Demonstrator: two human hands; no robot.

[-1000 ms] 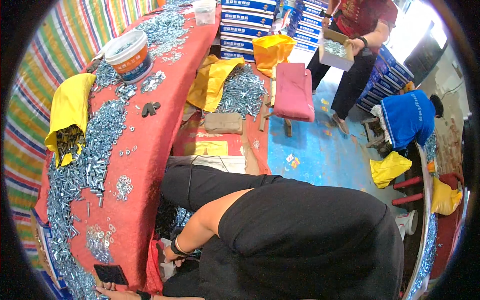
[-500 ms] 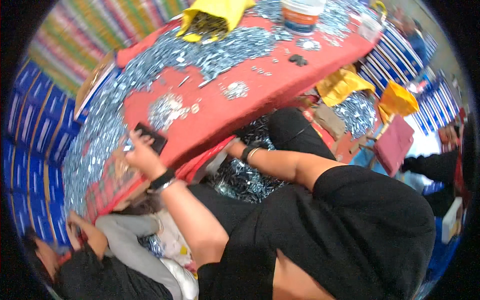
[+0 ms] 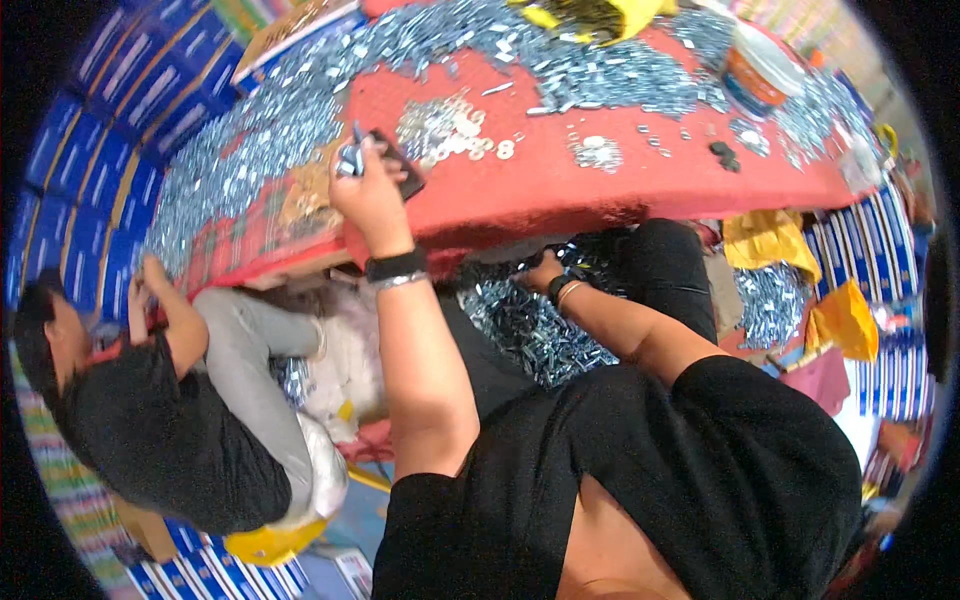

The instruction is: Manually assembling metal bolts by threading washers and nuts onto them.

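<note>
My left hand [image 3: 372,200] is raised over the near edge of the red-covered table, its fingers closed around a few small shiny metal pieces [image 3: 350,160]. Right beside those fingers is a dark, flat, phone-like rectangle [image 3: 402,170]; whether the hand touches it I cannot tell. Low at the table's edge, my right hand [image 3: 545,270] reaches into a large heap of glossy metal pieces [image 3: 540,335] between my legs. Its fingers look bent together among dark pieces, and what they hold is not clear. Pale ring-shaped pieces [image 3: 460,135] lie in a pile beyond my left hand.
Loose metal pieces [image 3: 610,80] cover much of the red table [image 3: 560,190]. A white bucket [image 3: 762,70] and a yellow bag [image 3: 600,18] stand at the back. Another person [image 3: 170,420] sits close on the left, near stacked blue boxes [image 3: 75,150]. Yellow bags [image 3: 845,320] lie right.
The view has turned, so the table sits higher and more level. My right hand has come away from the red cloth edge onto the metal heap. My left hand still holds its pieces.
</note>
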